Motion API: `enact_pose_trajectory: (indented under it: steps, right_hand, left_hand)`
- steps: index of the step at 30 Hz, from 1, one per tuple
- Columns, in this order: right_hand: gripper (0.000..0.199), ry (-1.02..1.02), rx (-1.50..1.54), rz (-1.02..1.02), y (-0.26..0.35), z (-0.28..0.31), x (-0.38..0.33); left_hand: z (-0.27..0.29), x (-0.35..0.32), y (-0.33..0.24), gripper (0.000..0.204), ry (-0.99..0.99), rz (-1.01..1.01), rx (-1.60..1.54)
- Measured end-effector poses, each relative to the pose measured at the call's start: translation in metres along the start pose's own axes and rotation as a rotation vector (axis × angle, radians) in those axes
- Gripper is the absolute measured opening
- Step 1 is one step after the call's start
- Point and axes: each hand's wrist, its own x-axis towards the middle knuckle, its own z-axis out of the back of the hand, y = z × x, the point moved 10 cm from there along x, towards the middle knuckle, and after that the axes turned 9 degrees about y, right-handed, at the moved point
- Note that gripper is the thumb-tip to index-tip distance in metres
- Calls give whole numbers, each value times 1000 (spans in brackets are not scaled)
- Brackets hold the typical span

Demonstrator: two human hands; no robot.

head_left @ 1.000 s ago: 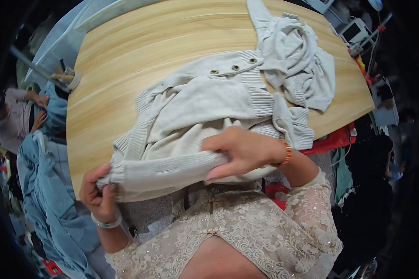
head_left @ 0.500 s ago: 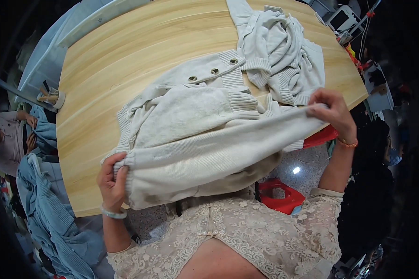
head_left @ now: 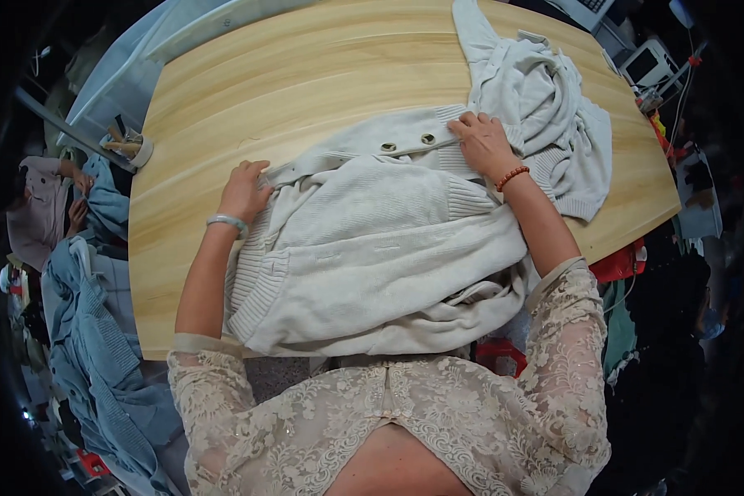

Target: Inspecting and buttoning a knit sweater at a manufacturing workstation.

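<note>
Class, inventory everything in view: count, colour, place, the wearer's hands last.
Wooden table: one, light brown, centre
Knit cardigan: one, off-white, table's near side
Knitwear heap: one, off-white, table's far right
Tool cup: one, white, table's left edge
Plastic bin: one, whitish, upper left
Ribbed knitwear: at least one, blue, lower left
Co-worker: one, pink top, far left
Objects: at least two, red, below table edge
Lace top: one, beige, lower centre
Bracelets: two, pale green and orange, on wrists
Left hand: one, bare, cardigan's left
Right hand: one, bare, cardigan's upper right
</note>
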Motion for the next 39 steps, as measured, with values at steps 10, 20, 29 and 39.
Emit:
enact_pose_trajectory:
  steps: [10,20,29,39]
  right_hand:
    - [21,-178,314,-38,-23,36,4]
    - [28,-52,670,-92,-36,76,-145]
    - [35,179,761,-223,-28,42,-191]
    - [20,-246,391,-155,-67,134,-197]
  left_hand:
    - [63,-22,14,10,-252,-62,-30]
    - [59,-128,-102,33,-162,-271,66]
    - [28,-164,-59,29,-54,234,-338]
    - [23,-163,-78,52,-65,37,-340]
